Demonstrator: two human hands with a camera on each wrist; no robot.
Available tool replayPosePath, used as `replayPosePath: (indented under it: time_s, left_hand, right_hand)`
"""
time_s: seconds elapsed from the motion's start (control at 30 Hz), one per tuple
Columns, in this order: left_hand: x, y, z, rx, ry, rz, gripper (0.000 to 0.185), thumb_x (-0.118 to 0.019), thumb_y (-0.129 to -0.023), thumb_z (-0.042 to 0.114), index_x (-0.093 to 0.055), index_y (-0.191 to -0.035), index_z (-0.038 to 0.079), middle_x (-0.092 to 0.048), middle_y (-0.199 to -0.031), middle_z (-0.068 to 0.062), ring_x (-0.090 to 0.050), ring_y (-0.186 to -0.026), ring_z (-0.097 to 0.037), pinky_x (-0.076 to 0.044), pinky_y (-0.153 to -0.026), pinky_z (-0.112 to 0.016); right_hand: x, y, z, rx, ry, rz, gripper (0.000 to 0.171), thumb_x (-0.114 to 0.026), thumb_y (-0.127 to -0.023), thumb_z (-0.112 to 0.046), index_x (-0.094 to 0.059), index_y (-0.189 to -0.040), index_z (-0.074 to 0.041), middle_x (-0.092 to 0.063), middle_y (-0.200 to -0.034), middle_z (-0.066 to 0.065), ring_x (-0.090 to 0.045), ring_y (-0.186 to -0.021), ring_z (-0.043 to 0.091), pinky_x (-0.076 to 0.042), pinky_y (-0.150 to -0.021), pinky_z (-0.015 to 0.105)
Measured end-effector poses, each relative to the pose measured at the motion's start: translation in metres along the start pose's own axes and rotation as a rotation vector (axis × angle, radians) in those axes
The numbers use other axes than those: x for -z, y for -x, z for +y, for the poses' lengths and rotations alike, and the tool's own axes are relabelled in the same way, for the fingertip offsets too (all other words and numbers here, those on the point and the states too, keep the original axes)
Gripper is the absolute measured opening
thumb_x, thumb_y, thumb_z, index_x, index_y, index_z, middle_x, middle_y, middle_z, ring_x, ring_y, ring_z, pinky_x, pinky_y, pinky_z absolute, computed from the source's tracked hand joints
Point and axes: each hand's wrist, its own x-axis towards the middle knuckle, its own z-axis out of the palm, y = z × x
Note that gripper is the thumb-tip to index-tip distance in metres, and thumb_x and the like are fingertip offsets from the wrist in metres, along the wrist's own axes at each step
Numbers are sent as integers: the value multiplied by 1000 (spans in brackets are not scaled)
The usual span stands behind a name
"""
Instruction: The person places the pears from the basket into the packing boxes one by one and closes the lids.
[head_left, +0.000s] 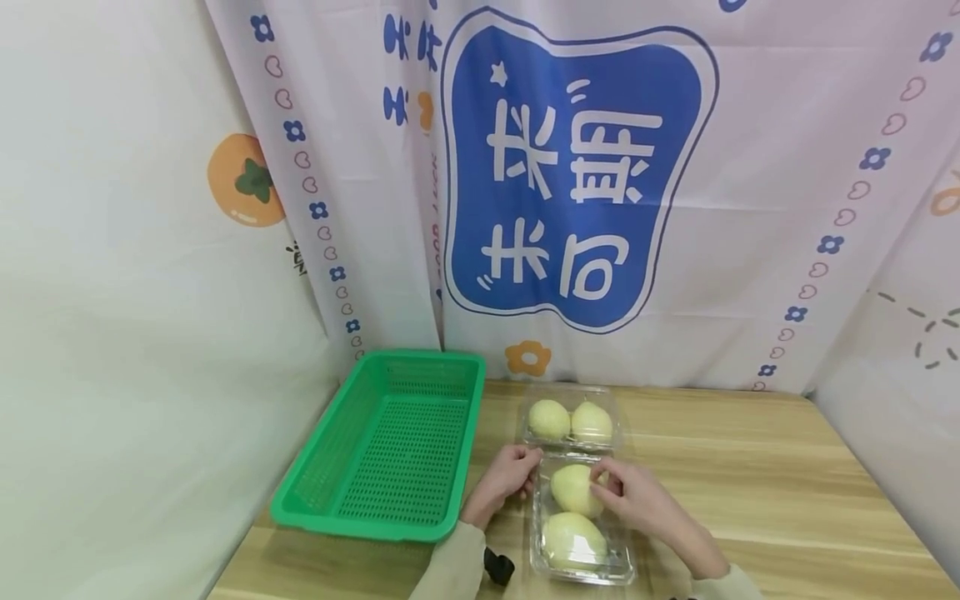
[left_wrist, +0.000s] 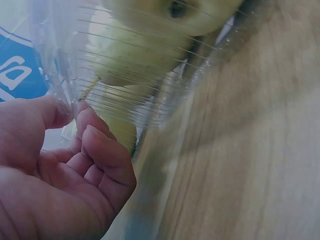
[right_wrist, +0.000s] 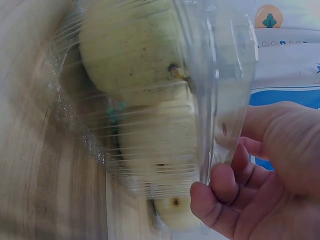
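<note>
A clear plastic fruit box [head_left: 585,577] lies in front of me with two pale yellow-green pears [head_left: 574,533] inside. On the box's left side, my left hand [head_left: 512,472] pinches the clear plastic rim between thumb and fingertips; the left wrist view shows this grip [left_wrist: 75,160] beside the ribbed wall. From the right, my right hand [head_left: 636,498] holds the edge of the clear lid [right_wrist: 232,100], its fingers bent and the thumb partly behind the plastic. Beyond this box sits a second clear box [head_left: 570,389] holding two more pears [head_left: 592,422].
A green perforated plastic basket [head_left: 468,433] stands to the left of the boxes. The wooden table [head_left: 750,483] extends to the right. A printed cloth [head_left: 750,208] hangs behind the table, and pale cloth [head_left: 112,333] covers the left side.
</note>
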Motion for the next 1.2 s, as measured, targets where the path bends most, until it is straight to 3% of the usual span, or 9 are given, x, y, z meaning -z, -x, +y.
replayPosePath:
  time_s: [0.33,0.57,0.87,1.2]
  left_hand:
    - [0,1,-1,12,-8,-18,31,-56,-98,22,-53,-69,13,-50,-57,3,-44,-49,-8,-39,-44,-19]
    - [-1,1,2,-13,5,14,30,-54,-100,25,-55,-74,10,-49,-57,2,-45,-48,-10,-39,-43,-19]
    - [0,7,-1,-11,0,1,26,-52,-101,30,-53,-85,10,-50,-59,1,-43,-47,-10,-38,-41,-21]
    - [1,20,0,-54,-41,-6,26,-51,-101,30,-52,-105,5,-51,-62,1,-47,-48,-11,-39,-41,-21]
  right_hand:
    - [-1,2,1,-24,-7,-10,12,-67,-92,-20,-65,-103,-15,-47,-62,-14,-41,-52,-3,-40,-47,19]
    - [2,1,1,-5,-1,6,12,-67,-92,-20,-65,-103,-14,-45,-61,-14,-38,-51,-4,-38,-46,18]
    - [0,3,-2,-14,-11,33,12,-68,-91,-18,-65,-101,-14,-46,-61,-13,-39,-52,-3,-38,-46,18]
    - [1,5,2,-54,49,54,14,-68,-91,-22,-65,-103,-14,-45,-60,-13,-37,-50,-2,-36,-46,19]
